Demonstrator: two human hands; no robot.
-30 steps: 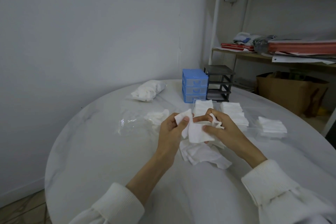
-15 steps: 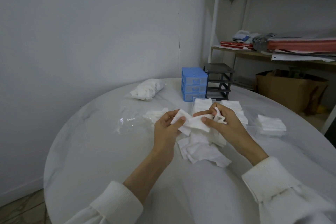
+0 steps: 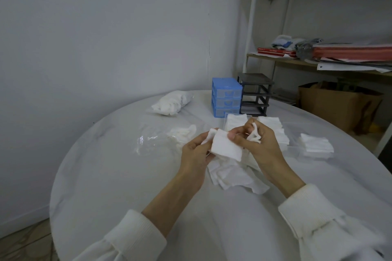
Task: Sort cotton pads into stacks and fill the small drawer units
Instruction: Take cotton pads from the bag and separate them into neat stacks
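Cotton pad (image 3: pixel 227 148) (long axis sideways) between hands

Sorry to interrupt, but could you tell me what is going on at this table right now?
A person in white sleeves is sorting square white cotton pads at a round white table. The left hand and right hand together hold one flat white pad above a loose heap of pads; the right hand also pinches a crumpled pad. Neater stacks lie to the right. A blue plastic drawer unit and a dark empty drawer frame stand behind, beside a clear bag of pads.
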